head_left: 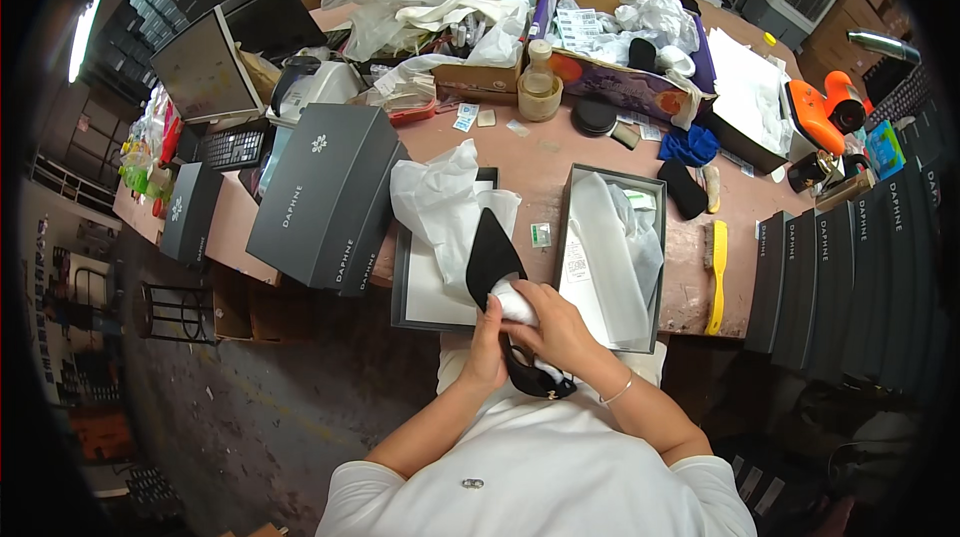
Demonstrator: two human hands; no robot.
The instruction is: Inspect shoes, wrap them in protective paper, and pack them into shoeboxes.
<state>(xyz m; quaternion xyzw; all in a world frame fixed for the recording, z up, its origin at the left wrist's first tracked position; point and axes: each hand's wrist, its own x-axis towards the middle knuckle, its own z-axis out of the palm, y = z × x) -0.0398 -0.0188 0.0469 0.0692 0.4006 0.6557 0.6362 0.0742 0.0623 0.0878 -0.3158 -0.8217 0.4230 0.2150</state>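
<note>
One black shoe (492, 252) sits in the grip: left hand (485, 357) clasps its side; right hand (562, 329) closes over white stuffing (513, 304). Beyond the grip, a tabletop (535, 187) strip separates the left box (399, 282) and right box (567, 212) edges.

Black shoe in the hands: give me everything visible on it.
The black shoe has a sharply pointed toe and a dark, matte surface, possibly suede-like. A white wad sits at its opening, behind the toe. It is held up with its toe pointing away from the person, slightly left. The left hand grips its left side; the right hand touches the wad and covers much of the middle. Below the hands, more black material shows a small gold-toned ornament; how it joins is hidden.
</note>
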